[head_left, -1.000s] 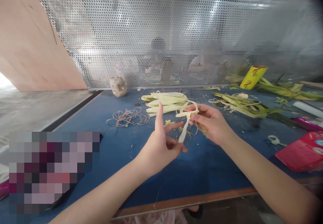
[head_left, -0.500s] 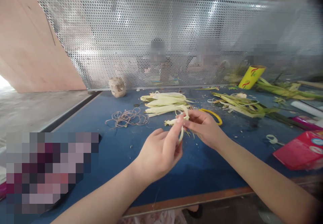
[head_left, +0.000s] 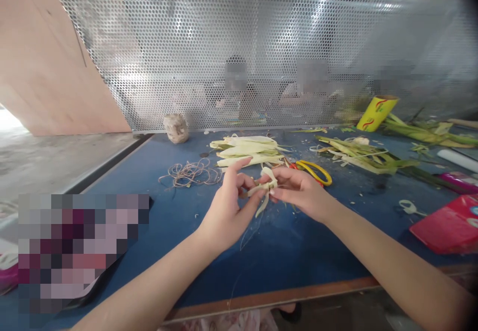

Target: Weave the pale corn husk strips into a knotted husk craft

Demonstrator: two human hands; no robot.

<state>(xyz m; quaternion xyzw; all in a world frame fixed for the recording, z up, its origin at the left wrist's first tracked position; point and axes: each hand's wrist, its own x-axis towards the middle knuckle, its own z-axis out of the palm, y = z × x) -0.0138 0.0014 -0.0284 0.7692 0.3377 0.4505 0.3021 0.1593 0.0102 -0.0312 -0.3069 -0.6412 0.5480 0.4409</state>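
Note:
A small pale corn husk piece point(head_left: 269, 177), bent and folded with a loose strip hanging down, is held between my two hands over the blue table. My left hand point(head_left: 229, 216) pinches its left part between thumb and fingers, with the index finger raised. On the other side, my right hand point(head_left: 304, 194) grips the folded part between thumb and fingertips. A fine thread point(head_left: 249, 234) trails below the piece. Just beyond lies a stack of pale husks point(head_left: 250, 151). Scissors with yellow and orange handles point(head_left: 317, 170) rest behind my right hand. A tangle of brown twine point(head_left: 190, 174) lies to the left.
A perforated metal screen point(head_left: 194, 57) rises along the back edge, with people behind it. On the right are green husk scraps point(head_left: 358, 154), a yellow roll point(head_left: 377, 114) and a red packet point(head_left: 446, 225). A whitish lump point(head_left: 176, 128) stands back left; a pixelated dark-edged object lies front left.
My left hand has turned and lifted its index finger, now pinching the husk's left part. The husk piece looks more bunched, its strip hanging lower. More of the scissors shows as the view shifted slightly.

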